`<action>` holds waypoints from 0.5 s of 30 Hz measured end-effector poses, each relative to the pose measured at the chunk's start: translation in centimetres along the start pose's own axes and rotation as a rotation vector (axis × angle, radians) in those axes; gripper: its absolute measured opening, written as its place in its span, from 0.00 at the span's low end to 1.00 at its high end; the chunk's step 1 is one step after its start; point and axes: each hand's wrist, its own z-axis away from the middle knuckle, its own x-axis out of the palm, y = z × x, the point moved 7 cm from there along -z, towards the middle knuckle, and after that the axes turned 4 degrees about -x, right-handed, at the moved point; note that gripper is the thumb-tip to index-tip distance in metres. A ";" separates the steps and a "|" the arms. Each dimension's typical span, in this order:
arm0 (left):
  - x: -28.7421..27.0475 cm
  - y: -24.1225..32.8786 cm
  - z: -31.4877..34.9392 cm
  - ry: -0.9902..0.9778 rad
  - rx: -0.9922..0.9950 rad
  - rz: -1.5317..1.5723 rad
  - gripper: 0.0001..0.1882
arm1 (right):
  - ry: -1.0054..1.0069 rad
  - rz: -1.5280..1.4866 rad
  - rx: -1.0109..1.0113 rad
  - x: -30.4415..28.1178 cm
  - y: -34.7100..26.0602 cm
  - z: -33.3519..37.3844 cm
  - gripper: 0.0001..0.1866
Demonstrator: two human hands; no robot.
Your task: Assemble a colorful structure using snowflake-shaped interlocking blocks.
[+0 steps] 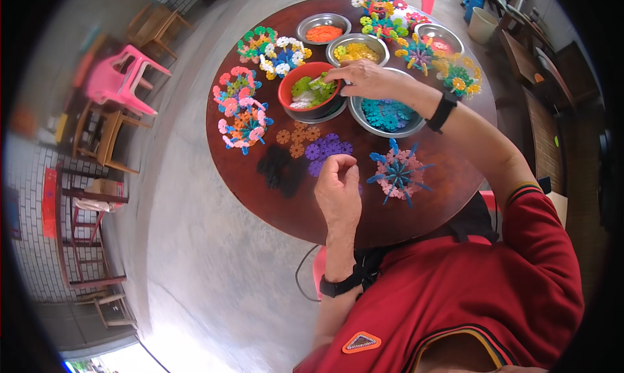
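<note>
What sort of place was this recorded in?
Perhaps a home or small workshop; the pictures can't settle which. A round table bears plastic pieces, with a pink chair and wooden chair on a bare grey floor.

Left grip [338,194] curled, right grip [369,80] outstretched

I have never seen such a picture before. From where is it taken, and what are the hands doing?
No machine appears here: a person works with two bare hands. A wide fisheye camera on the head looks down, so straight edges bend.

On the round brown table are loose purple pieces, orange pieces and black pieces, metal bowls with more, and colourful assembled shapes.

The right hand is at the red bowl of green and white pieces; the left hand is near the purple ones. Whether either holds a piece, I cannot tell.
</note>
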 end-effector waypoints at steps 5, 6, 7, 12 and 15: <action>-0.6 -1.1 0.2 0.028 0.027 -0.048 0.06 | 0.086 -0.027 -0.036 0.9 -1.1 -0.8 0.13; -0.6 -1.3 0.2 0.017 0.013 -0.057 0.06 | 0.093 -0.029 -0.029 0.9 -1.3 -0.5 0.13; -0.4 -1.4 0.1 -0.001 0.012 -0.059 0.06 | 0.099 -0.036 -0.028 0.8 -1.6 -0.3 0.13; 0.1 -1.7 -0.6 -0.054 0.005 -0.132 0.06 | 0.215 0.101 -0.025 -1.6 -1.1 1.2 0.15; 0.0 -1.7 -0.6 -0.068 0.002 -0.130 0.06 | 0.287 0.092 -0.024 -6.1 -2.2 3.5 0.15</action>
